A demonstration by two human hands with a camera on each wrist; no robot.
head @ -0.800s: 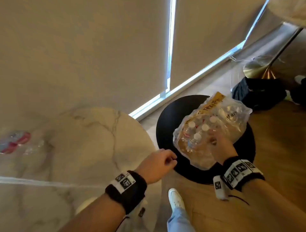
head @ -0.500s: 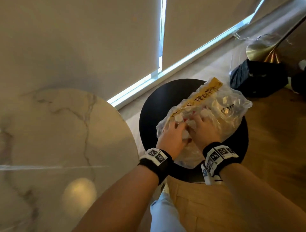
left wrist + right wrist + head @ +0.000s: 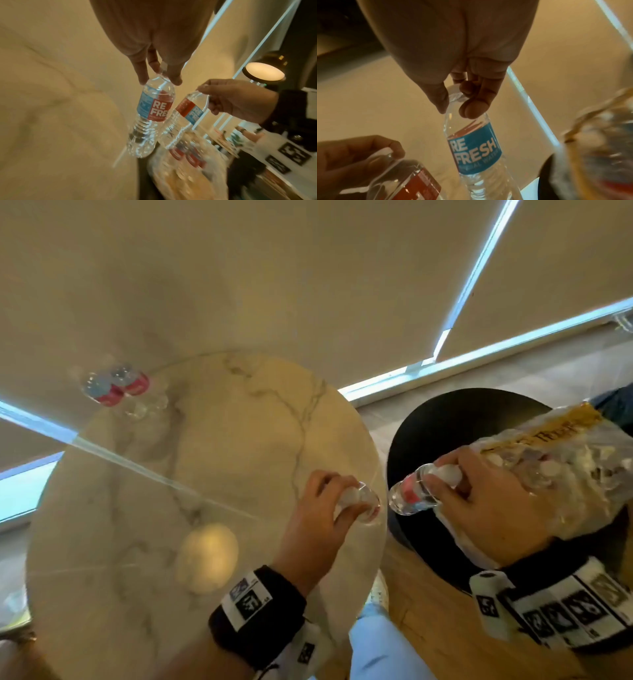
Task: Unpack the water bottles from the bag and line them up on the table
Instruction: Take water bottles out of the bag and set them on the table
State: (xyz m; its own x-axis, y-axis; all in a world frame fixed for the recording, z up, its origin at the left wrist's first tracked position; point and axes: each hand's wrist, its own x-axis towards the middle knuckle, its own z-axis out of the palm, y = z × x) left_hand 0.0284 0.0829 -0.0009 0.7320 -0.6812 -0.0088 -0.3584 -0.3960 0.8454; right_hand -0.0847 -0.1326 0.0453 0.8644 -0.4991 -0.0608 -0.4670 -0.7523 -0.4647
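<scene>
Bottles of clear plastic with red-and-blue labels [image 3: 116,388], apparently two, already stand on the round marble surface [image 3: 222,440]; more remain in the clear plastic bag [image 3: 565,474]. Left wrist view: left hand [image 3: 154,40] fingers pinch one bottle's [image 3: 150,115] neck. Right wrist view: right hand [image 3: 453,54] fingers grip another's [image 3: 474,146] cap, both carried unplaced.

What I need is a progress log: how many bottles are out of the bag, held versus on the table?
Bottles held: 2 (left bottle in left hand, right bottle in right hand).
Table bottles: 2.
Total out of bag: 4.
</scene>
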